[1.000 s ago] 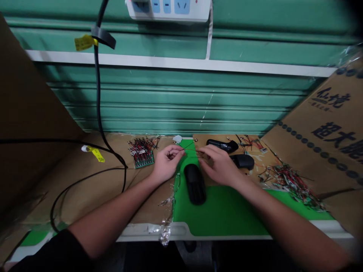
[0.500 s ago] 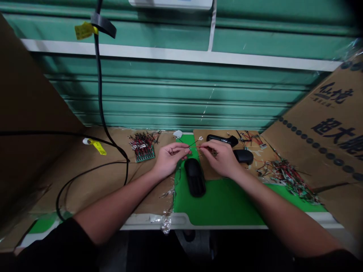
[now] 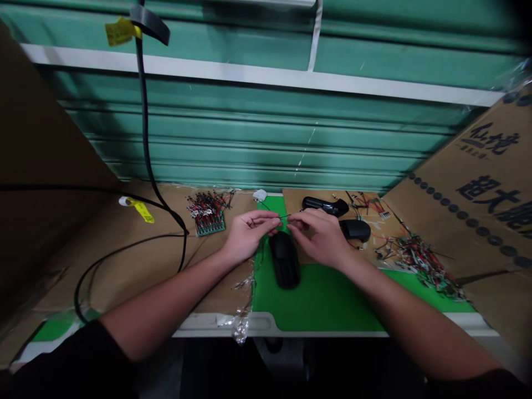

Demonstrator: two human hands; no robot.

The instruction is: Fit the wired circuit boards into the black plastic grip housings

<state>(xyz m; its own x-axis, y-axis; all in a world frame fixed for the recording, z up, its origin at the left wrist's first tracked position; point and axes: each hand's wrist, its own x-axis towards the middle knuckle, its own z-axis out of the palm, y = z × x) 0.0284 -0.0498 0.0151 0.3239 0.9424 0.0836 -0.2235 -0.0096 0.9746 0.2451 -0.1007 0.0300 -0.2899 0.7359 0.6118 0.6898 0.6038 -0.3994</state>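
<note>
My left hand is closed in a pinch on a thin wire, which runs across the gap to my right hand. A second thin dark wire sticks up from the left fingertips. My right hand is also closed, its thumb and forefinger pinching the wire's other end. Whatever sits at that end is hidden by the fingers. Just below both hands, a black mouse-shaped plastic shell lies on the green mat.
Left of the hands, a green circuit board panel bristles with red and black wires. To the right lie a glossy black shell, another black shell and a heap of wired small boards. A black cable hangs at left.
My right fingers have shifted slightly and closed nearer the left hand. The red wire and the small white piece between the hands no longer show; a dark wire spans the gap.
</note>
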